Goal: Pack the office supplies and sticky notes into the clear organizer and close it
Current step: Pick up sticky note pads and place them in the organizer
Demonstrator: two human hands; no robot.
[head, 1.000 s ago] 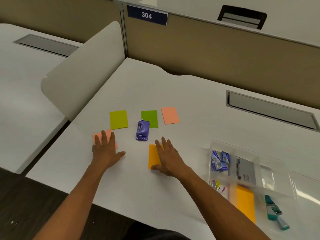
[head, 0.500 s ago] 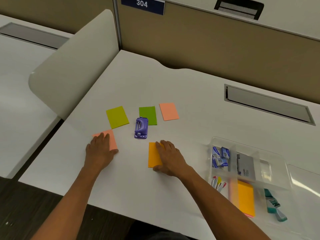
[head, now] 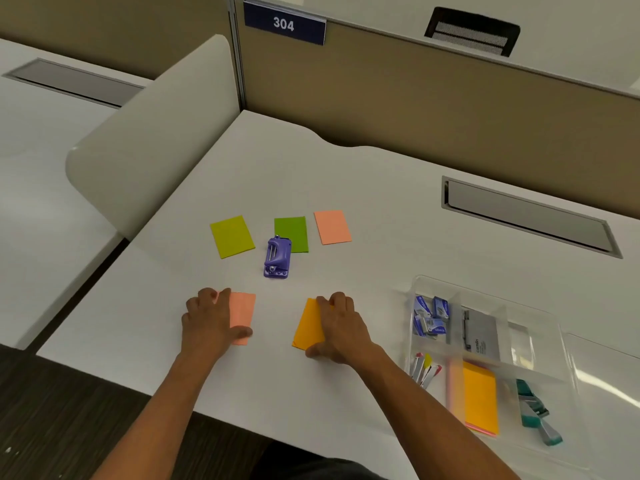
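Since a second ago both hands have curled from flat: the left hand (head: pixel 213 323) now pinches the salmon-pink sticky note pad (head: pixel 242 315), and the right hand (head: pixel 341 330) pinches the orange sticky note pad (head: pixel 309 327). Both pads appear ready for lifting off the white counter (head: pixel 346 174) toward the clear plastic organizer (head: pixel 540 327).

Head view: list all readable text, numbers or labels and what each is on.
"304": white digits on the dark blue nameplate mounted on the partition wall.
Grey box in the clear organizer: a short printed word runs along its side, too small and blurred to read reliably.
Small blue staple boxes in the organizer: printing present, too small to read.
Purple hole punch and the sticky notes: no text visible.
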